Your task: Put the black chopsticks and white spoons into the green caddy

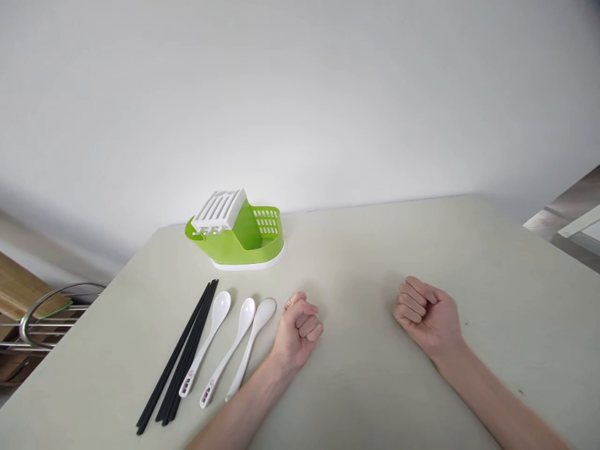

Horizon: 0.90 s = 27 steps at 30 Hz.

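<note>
- The left hand (299,331) is showing a narrow grip, its fingers folding toward the palm; I cannot tell whether they are covering anything.
- The right hand (429,312) is forming a tighter fist, well apart from the left, and its folded fingers are hiding the palm.
- Whether either hand is touching the pale table (360,381) is remaining unclear.
- Both forearms (497,394) are running out past the bottom edge.
- The black chopsticks (189,353) are lying bunched and overlapping, which is making their exact count hard to read.
- Three white spoons are lying between chopsticks and left hand: the left spoon (215,324), the middle spoon (242,326) and the right spoon (257,322), whose handle end is meeting the left forearm's outline.
- Marks on two handles are appearing too small to read.
- Beyond the utensils, a green caddy (234,250) is standing upright near the wall (328,94); its white slotted top (218,209) is covering part of the inside.
- A metal rack (47,315) and a wooden board (28,290) are extending beyond the left edge.
</note>
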Tool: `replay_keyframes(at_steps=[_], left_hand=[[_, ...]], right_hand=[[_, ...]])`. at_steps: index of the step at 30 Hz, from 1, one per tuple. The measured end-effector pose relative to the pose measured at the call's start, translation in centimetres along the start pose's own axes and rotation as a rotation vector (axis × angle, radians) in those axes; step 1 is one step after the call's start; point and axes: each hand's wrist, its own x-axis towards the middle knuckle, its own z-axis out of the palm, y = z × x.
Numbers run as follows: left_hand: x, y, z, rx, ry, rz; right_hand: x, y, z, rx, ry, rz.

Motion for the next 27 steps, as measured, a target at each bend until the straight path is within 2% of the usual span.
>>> replay_keyframes(at_steps=[4,8,17,27], left_hand=[[-0.1,-0.07,0.03,-0.007,-0.067,-0.028],[-0.14,-0.2,-0.11,0.01,-0.151,-0.062],[-0.42,-0.33,-0.12,0.031,-0.286,-0.116],[-0.51,-0.26,-0.69,0.07,-0.431,-0.145]], right_hand=[[0.15,0.06,-0.49,0.275,-0.142,0.087],[0.24,0.13,-0.68,0.375,-0.202,0.136],[0.28,-0.03,-0.48,0.23,-0.142,0.09],[0.07,-0.15,-0.61,0.032,-0.137,0.041]])
